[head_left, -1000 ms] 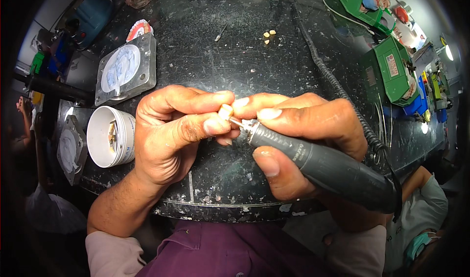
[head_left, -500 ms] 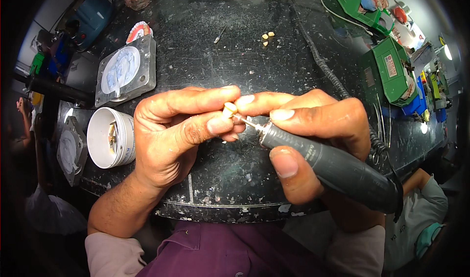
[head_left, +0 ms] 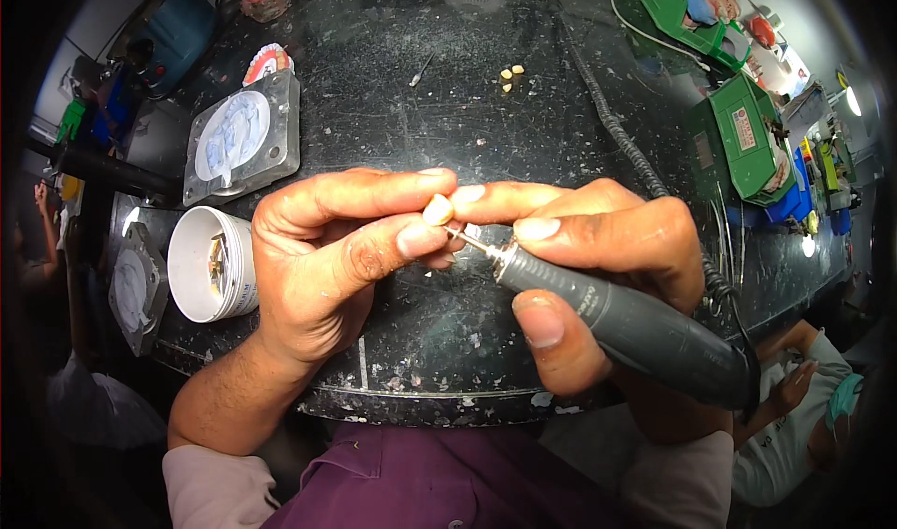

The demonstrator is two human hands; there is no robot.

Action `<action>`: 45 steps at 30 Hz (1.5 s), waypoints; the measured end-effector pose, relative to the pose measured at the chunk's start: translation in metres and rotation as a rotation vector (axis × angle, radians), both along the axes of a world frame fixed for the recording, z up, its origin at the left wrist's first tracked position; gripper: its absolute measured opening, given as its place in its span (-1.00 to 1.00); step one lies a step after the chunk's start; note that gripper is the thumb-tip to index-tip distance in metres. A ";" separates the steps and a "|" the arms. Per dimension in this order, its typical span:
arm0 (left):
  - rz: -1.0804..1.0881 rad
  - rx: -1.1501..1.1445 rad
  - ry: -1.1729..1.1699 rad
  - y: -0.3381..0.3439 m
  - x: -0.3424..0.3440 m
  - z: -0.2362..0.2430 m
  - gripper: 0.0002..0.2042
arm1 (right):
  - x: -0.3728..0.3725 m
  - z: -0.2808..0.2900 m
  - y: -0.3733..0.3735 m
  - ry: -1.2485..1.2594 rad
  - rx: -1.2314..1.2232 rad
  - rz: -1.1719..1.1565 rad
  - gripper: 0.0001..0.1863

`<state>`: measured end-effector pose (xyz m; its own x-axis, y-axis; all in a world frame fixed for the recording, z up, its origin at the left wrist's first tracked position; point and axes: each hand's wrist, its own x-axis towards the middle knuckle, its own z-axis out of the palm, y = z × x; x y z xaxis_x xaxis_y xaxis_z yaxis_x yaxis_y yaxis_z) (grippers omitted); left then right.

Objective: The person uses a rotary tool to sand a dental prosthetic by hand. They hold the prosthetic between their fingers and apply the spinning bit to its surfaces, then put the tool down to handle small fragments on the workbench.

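Observation:
Between the thumb and fingertips of my left hand [head_left: 346, 239] is a small cream-coloured dental crown [head_left: 437, 210]. My right hand [head_left: 598, 239] is wrapped round a black rotary handpiece [head_left: 626, 319]. Its thin metal bur [head_left: 472, 240] points up and left, the tip close beneath the crown; whether they touch I cannot tell. My right index fingertip rests against the crown's right side. Several similar crowns [head_left: 507, 75] lie farther back on the black bench. A small loose bur [head_left: 421, 71] lies to their left.
Left of my hand stands a white tub [head_left: 202, 264] with small metal pieces, below a metal flask [head_left: 245, 136] and a denture model [head_left: 268, 64]. A coiled cord [head_left: 617, 132] crosses the right side. Green bins [head_left: 743, 146] stand at right. A co-worker [head_left: 794, 417] sits lower right.
The crown has turned slightly in my left fingers, and the bur tip has shifted a little lower against it. At lower right the co-worker's hand and mask have come into view.

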<state>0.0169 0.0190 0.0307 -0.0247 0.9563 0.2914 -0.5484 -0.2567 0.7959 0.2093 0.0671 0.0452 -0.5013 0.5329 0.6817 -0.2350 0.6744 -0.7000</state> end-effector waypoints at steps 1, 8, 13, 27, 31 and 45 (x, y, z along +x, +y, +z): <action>0.001 0.001 -0.001 0.000 0.000 0.001 -0.76 | 0.000 0.000 0.000 0.000 -0.003 -0.002 -0.70; 0.061 0.040 0.081 -0.001 -0.001 0.000 -0.78 | -0.002 0.000 -0.001 -0.011 0.008 -0.003 -0.70; 0.060 0.047 0.090 -0.001 -0.003 -0.002 -0.80 | -0.002 -0.002 -0.002 -0.002 -0.043 0.023 -0.69; -0.021 0.028 -0.073 0.002 -0.001 -0.007 -0.83 | -0.004 -0.001 -0.006 0.006 -0.037 0.000 -0.68; -0.038 -0.004 -0.082 0.001 0.000 -0.005 -0.83 | -0.003 0.002 -0.011 0.051 -0.111 -0.018 -0.70; -0.024 -0.041 -0.110 0.002 0.001 -0.004 -0.83 | -0.006 -0.002 -0.001 0.001 -0.004 -0.027 -0.70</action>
<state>0.0181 0.0206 0.0265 -0.0308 0.9680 0.2489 -0.6384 -0.2106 0.7403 0.2031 0.0665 0.0428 -0.4856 0.5494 0.6800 -0.2174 0.6775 -0.7027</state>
